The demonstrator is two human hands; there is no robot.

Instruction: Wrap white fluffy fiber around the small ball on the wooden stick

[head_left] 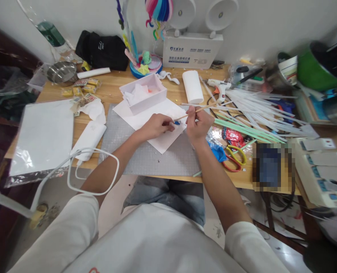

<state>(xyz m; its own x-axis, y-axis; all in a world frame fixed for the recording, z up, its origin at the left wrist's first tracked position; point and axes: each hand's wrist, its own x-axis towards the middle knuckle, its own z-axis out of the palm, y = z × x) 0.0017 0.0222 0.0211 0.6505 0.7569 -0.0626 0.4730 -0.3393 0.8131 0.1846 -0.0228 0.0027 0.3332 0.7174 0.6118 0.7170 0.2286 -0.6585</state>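
My right hand [198, 122] is closed around a thin wooden stick [206, 107], which slants down to the left. The tip of the stick meets a small blue piece [177, 122] by the fingertips of my left hand [158, 126]. That left hand is closed in a pinch; what lies between its fingers is too small to make out. Both hands are above a white sheet of paper [161, 144] on a grey cutting mat [125, 151]. Just behind them stands an open white box [148, 102] with crumpled paper inside.
To the right lie a glue gun [222, 89], many white glue sticks [259, 106], green strips [242, 128] and scissors [235, 158]. A paper roll [193, 87] stands at the back. On the left are a white power bank [90, 138] with a looping cable and a bagged white pack [43, 136].
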